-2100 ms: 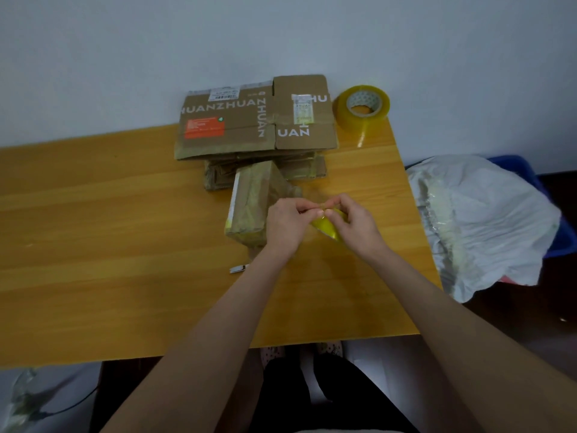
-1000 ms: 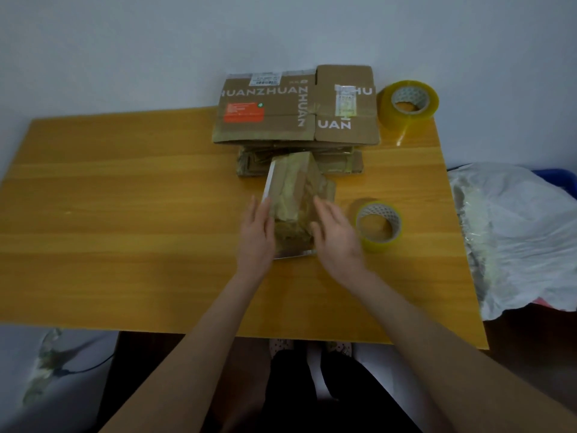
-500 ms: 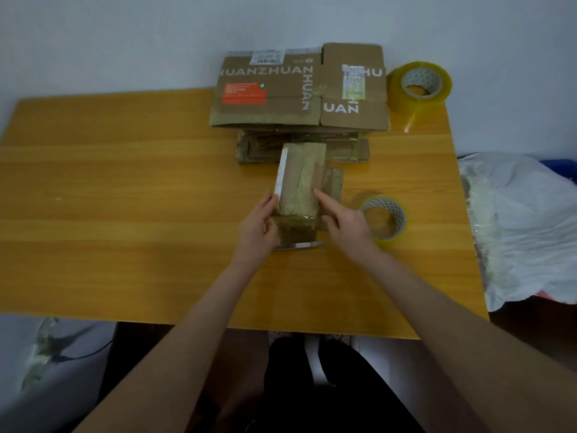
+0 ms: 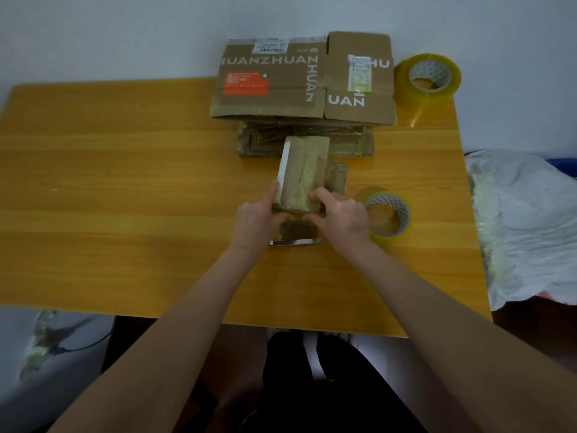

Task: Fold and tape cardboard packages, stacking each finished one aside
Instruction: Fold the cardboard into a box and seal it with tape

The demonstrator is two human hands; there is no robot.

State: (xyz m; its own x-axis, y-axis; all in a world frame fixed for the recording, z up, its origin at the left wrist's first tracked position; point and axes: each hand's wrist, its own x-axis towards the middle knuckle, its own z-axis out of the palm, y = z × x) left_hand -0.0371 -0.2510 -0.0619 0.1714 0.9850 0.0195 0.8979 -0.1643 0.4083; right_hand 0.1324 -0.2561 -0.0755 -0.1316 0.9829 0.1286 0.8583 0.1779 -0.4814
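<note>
A small taped cardboard package lies on the wooden table, its long side pointing away from me. My left hand grips its near left corner, thumb on the front face. My right hand grips the near right corner, fingers curled over the top. A small roll of yellowish tape lies flat just right of my right hand. A silver blade-like tool lies on the table under my hands. A stack of flattened cardboard boxes sits at the far edge.
A larger tape roll stands at the table's far right corner with a loose tail hanging. More folded cardboard lies under the printed box. A crumpled white plastic bag sits off the table's right edge. The wall is close behind.
The small tape roll was put down on the table to the right. Both hands moved onto the package, laid it flat and straight, and now curl round its near end.
</note>
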